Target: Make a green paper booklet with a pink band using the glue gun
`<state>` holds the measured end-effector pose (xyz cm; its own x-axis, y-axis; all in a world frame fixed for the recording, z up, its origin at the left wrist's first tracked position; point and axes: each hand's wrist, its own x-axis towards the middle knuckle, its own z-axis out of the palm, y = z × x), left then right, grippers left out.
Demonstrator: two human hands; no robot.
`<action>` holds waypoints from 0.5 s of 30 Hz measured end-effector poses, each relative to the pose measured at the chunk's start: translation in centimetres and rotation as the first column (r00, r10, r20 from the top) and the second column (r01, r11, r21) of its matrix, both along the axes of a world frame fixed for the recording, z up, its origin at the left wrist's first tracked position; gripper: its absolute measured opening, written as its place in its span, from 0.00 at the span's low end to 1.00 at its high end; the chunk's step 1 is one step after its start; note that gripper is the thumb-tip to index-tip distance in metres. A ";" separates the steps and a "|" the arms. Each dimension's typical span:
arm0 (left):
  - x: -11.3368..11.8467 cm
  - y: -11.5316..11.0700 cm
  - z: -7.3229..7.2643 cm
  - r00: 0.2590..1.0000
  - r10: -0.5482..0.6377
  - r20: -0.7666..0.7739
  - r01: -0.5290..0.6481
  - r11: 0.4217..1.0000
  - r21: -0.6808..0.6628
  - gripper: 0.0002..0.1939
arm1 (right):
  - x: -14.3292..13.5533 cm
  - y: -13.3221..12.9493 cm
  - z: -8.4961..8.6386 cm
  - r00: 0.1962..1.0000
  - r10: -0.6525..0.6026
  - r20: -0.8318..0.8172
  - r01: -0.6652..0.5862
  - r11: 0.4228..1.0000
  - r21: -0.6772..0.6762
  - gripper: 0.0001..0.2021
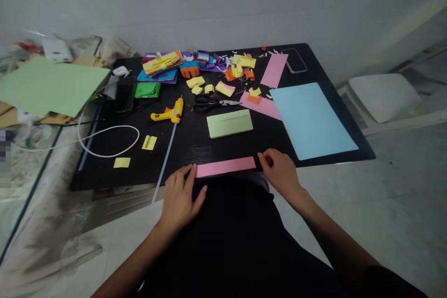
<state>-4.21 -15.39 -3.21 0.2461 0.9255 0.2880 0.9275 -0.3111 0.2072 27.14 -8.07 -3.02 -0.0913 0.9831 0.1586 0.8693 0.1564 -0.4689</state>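
Note:
A long folded pink paper strip lies along the front edge of the black table. My left hand rests at the strip's left end, fingers stretched out, their tips touching the paper and the table. Just beyond the right end is my right hand, its fingers curled in, with nothing visible in them and a small gap to the strip. Behind the strip sits a folded pale green paper. Black-handled scissors lie farther back. A yellow glue gun with a long glue stick is to the left.
Light blue sheets cover the table's right side, near a phone. Paper scraps and folded coloured papers line the back. A white cable loops at left, beside small yellow pieces. A green sheet lies far left.

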 end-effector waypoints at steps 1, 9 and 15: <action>0.0 0.4 0.5 0.999 0.002 0.038 -0.002 1.000 0.006 0.28 | -0.3 -0.1 0.1 0.999 -0.011 -0.036 0.012 1.000 0.022 0.20; 5.7 5.7 2.8 0.965 0.036 0.261 0.029 0.970 -0.242 0.13 | -4.6 0.4 0.7 0.942 0.284 -0.182 -0.285 0.958 0.016 0.08; 9.6 7.8 2.4 0.990 0.132 0.040 -0.094 0.862 -0.499 0.12 | -4.9 0.7 0.0 0.951 0.291 -0.100 -0.298 0.952 -0.065 0.08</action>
